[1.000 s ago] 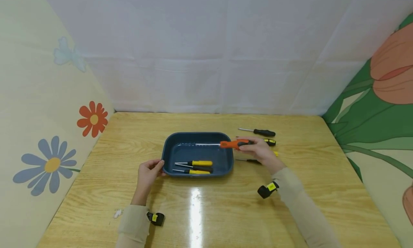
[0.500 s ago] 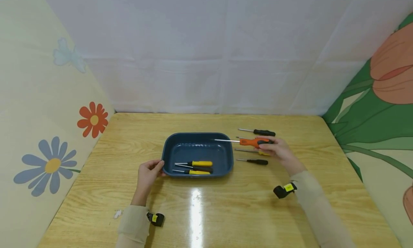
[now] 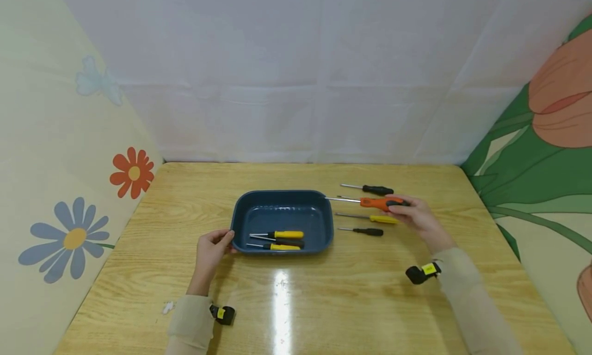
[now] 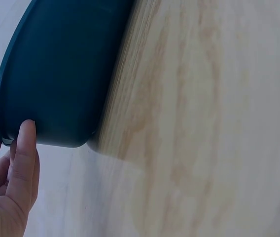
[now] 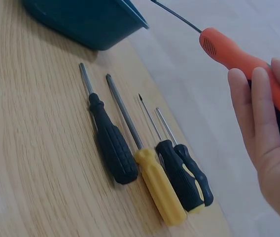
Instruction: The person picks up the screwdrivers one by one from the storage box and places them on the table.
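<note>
My left hand (image 3: 211, 248) pinches the left rim of a dark blue rectangular dish (image 3: 265, 217), thumb on top and fingers against the outer wall (image 4: 56, 84). Inside the dish lie two yellow-handled screwdrivers (image 3: 289, 235) and a black-handled one (image 3: 291, 242). To the right of the dish, my right hand (image 3: 420, 220) grips an orange and black screwdriver (image 3: 373, 203) by its handle. The shaft points left, its tip close to the dish's right rim. In the right wrist view this screwdriver (image 5: 228, 52) is raised above the table.
Right of the dish, several screwdrivers lie in a row: a black one (image 3: 368, 231), a yellow one (image 3: 383, 219), a black and yellow one (image 5: 179, 175) and another black one (image 3: 378, 190). A small white scrap (image 3: 168, 307) lies at the table's left. Behind the table hangs a white cloth (image 3: 277, 88).
My right hand has moved right with the orange and black screwdriver, from over the dish to beyond its right rim, uncovering the yellow and black screwdrivers. The left hand stays on the rim.
</note>
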Demonstrator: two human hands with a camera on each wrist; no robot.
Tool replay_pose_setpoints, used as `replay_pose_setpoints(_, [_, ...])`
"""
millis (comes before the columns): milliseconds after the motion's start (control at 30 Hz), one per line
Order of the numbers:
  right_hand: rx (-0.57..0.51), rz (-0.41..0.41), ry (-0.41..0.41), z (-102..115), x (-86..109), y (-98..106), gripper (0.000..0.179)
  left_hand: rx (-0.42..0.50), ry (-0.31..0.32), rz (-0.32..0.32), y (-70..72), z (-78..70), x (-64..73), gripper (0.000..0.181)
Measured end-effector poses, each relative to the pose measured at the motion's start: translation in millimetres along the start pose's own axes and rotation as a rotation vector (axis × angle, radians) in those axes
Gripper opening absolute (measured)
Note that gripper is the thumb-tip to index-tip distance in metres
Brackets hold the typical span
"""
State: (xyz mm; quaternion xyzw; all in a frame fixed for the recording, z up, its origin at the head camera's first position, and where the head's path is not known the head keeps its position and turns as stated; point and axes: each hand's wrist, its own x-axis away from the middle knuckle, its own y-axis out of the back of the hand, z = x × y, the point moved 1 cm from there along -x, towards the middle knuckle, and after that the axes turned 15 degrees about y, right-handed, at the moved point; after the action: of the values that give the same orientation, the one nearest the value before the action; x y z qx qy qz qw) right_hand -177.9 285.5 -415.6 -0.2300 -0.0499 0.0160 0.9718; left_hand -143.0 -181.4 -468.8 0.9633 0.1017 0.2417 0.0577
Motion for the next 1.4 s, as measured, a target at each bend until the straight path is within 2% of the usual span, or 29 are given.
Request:
replay_pose_setpoints(233, [-0.077, -0.012, -0.006, 3.8, 2.6, 10.2, 0.032, 0.011, 0.002, -0.003, -0.1, -0.6, 0.7, 0.026])
replay_pose_setpoints(500, [-0.037, -0.005, 0.033, 3.7, 3.1, 25.9, 0.03, 0.016, -0.005, -0.001, -1.5, -0.7, -0.3, 0.025])
replay_pose_setpoints(633, [-0.089, -0.022, 0.035, 4.7, 4.0, 37.9, 0.03, 0.015, -0.004, 0.002, -2.2, -1.2, -0.2, 0.024])
replay_pose_setpoints(767, [-0.148, -0.001, 0.06, 7.5, 5.8, 49.6, 0.03, 0.012, -0.003, -0.001, -2.2, -1.8, 0.4, 0.024])
replay_pose_setpoints(900, [-0.176, 0.015, 0.078, 11.5, 7.4, 59.4, 0.03, 0.008, -0.003, -0.004, -1.9, -1.6, 0.4, 0.024])
replay_pose_setpoints(1100, [-0.188, -0.01, 0.088, 20.0, 7.4, 74.7, 0.031, 0.007, -0.008, -0.005, -2.0, -0.9, 0.3, 0.025])
replay_pose_setpoints(1267, [-0.238, -0.039, 0.075, 25.7, 6.6, 87.5, 0.026, 0.004, -0.013, -0.009, -1.6, -0.3, 0.6, 0.025])
replay_pose_setpoints(1400, [-0.251, -0.028, 0.098, 29.0, 5.0, 95.0, 0.025, -0.003, -0.012, -0.016, -1.4, -0.2, 0.4, 0.026])
